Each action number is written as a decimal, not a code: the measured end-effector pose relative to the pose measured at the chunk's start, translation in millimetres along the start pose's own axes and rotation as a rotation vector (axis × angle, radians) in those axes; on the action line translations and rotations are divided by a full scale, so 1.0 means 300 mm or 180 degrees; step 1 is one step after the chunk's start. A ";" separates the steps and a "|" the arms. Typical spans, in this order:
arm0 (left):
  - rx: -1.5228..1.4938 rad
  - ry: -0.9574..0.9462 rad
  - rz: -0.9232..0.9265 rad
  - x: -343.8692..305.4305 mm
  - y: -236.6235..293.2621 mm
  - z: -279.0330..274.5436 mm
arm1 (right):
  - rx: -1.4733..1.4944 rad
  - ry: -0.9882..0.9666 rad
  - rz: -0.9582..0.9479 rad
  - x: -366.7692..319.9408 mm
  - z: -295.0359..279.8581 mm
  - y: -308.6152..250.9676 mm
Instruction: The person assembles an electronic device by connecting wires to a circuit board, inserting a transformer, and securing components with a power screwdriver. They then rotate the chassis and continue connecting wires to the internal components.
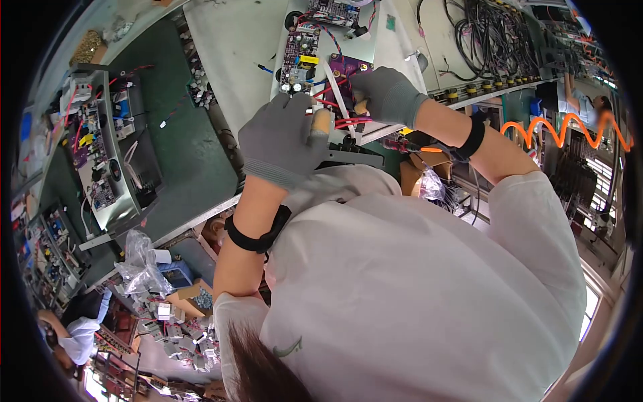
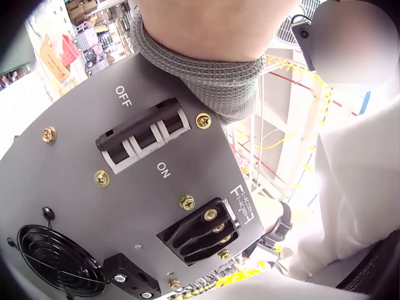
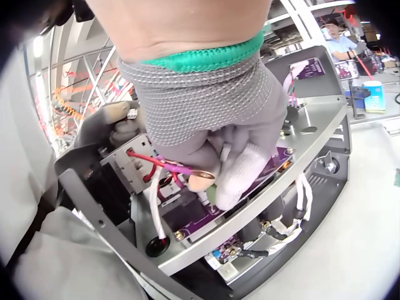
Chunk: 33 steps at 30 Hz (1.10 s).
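Observation:
Both hands wear grey gloves with bare fingertips. My left hand lies over the near end of an open electrical unit, its thumb pointing up beside red wires. In the left wrist view its cuff passes over the edge of the dark grey end panel, which carries a breaker switch. My right hand reaches down inside the housing onto a purple circuit board. Its thumb and finger come close together there; I cannot tell what they hold. A red wire's ring lug lies against the thumb.
The unit also bears a long circuit board. Similar open units stand at the left on a green mat. Black cables lie coiled at the back right. An orange coiled hose hangs at the right.

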<state>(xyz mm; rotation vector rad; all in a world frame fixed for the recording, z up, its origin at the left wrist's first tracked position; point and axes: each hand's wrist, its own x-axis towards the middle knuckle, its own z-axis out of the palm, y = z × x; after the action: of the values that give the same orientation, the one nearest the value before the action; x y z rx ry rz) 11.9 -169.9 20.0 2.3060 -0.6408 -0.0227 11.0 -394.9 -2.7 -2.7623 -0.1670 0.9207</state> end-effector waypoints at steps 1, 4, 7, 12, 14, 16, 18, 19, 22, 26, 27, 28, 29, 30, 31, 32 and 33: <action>0.0023 0.0018 -0.0002 0.001 0.001 -0.002 | -0.0252 -0.0112 0.0045 -0.008 -0.018 -0.031; 0.0060 0.0052 -0.0024 -0.003 0.001 0.002 | -0.0218 -0.0098 0.0065 -0.012 -0.015 -0.048; 0.0048 0.0116 -0.0046 -0.009 -0.014 0.000 | 0.0101 0.0013 -0.0135 -0.003 -0.002 -0.016; -0.0174 0.0161 -0.0147 -0.007 -0.012 -0.029 | 0.0678 0.0221 -0.0519 0.016 -0.002 0.033; -0.0071 -0.0044 -0.0223 -0.014 -0.007 -0.035 | 0.1660 0.0035 -0.0096 0.014 0.015 0.039; 0.0089 -0.0164 -0.0247 -0.014 -0.010 -0.033 | 0.1837 0.0141 -0.0106 0.007 0.030 0.044; 0.0250 -0.0292 -0.0261 -0.015 -0.013 -0.032 | 0.2023 0.0253 -0.0105 -0.007 0.034 0.042; 0.0231 -0.0273 -0.0257 -0.016 -0.013 -0.033 | 0.1855 0.0304 -0.0147 -0.019 0.030 0.034; 0.0248 -0.0321 -0.0241 -0.020 -0.011 -0.039 | 0.1347 0.0706 0.0058 -0.024 0.040 -0.001; -0.0055 -0.0052 -0.0060 -0.018 -0.038 -0.031 | 0.1428 0.0792 0.0899 -0.030 0.055 -0.018; -0.0275 -0.0109 -0.0128 -0.019 -0.037 -0.041 | 0.1545 0.1088 0.0859 -0.027 0.074 -0.022; -0.0240 -0.0126 -0.0100 -0.022 -0.040 -0.050 | 0.1665 0.1388 0.0819 -0.028 0.085 -0.026; -0.0549 -0.0090 -0.0149 -0.024 -0.046 -0.061 | 0.1706 0.1417 0.0819 -0.034 0.087 -0.028; -0.0860 -0.0050 -0.0200 -0.025 -0.049 -0.074 | 0.1668 0.1617 0.0754 -0.054 0.065 -0.040; -0.1094 -0.0157 -0.0383 -0.026 -0.034 -0.097 | 0.1626 0.1811 0.0689 -0.076 0.048 -0.053; -0.1066 -0.0161 -0.0364 -0.018 -0.022 -0.100 | 0.1650 0.1833 0.0680 -0.093 0.038 -0.064; -0.1365 0.0019 -0.0449 -0.015 -0.005 -0.096 | 0.1696 0.2092 -0.0032 -0.112 0.030 -0.075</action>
<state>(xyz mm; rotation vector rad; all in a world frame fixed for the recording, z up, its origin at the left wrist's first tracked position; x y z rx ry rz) 14.2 -148.3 39.4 1.9289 -0.4200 -0.2003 -21.9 -377.5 15.3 -2.3883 0.1553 0.0002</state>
